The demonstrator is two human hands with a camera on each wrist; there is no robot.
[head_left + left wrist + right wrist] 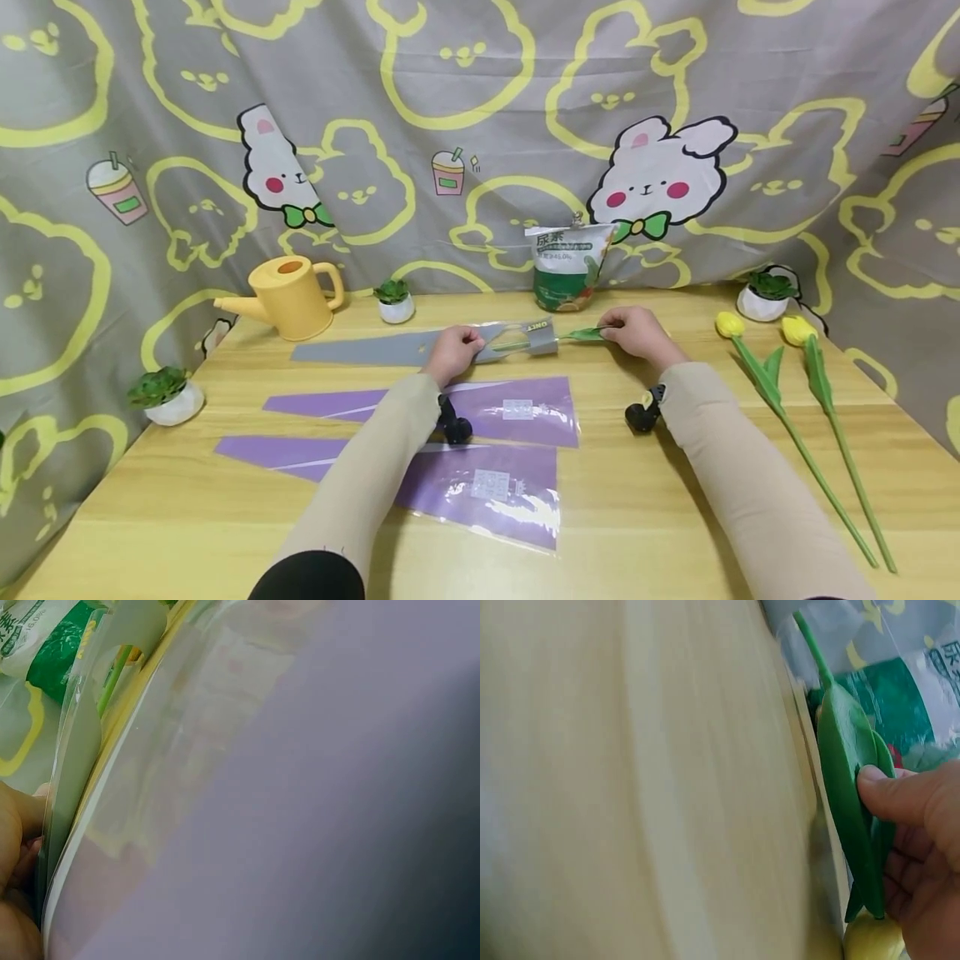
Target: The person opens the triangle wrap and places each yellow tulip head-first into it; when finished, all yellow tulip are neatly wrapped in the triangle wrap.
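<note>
With thumb and fingers my left hand [452,354] pinches the edge of a grey flower sleeve [360,350], which has a clear window. My right hand [637,333] holds an artificial tulip by its green leaves [844,772]. In the right wrist view its yellow flower head [874,937] shows below the fingers. The tulip's stem [510,345] runs into the wide end of the sleeve and shows through the window. Nearer to me lie two purple flower sleeves [543,400], one partly under my left forearm. The left wrist view is mostly covered by blurred sleeve film [187,802].
Two more yellow tulips [798,331] lie at the right. Along the back stand a yellow watering can [292,300], a small potted plant [396,308] and a green-and-white bag [566,271]. Other potted plants stand at left [172,404] and right [763,302]. A patterned curtain [495,83] hangs behind.
</note>
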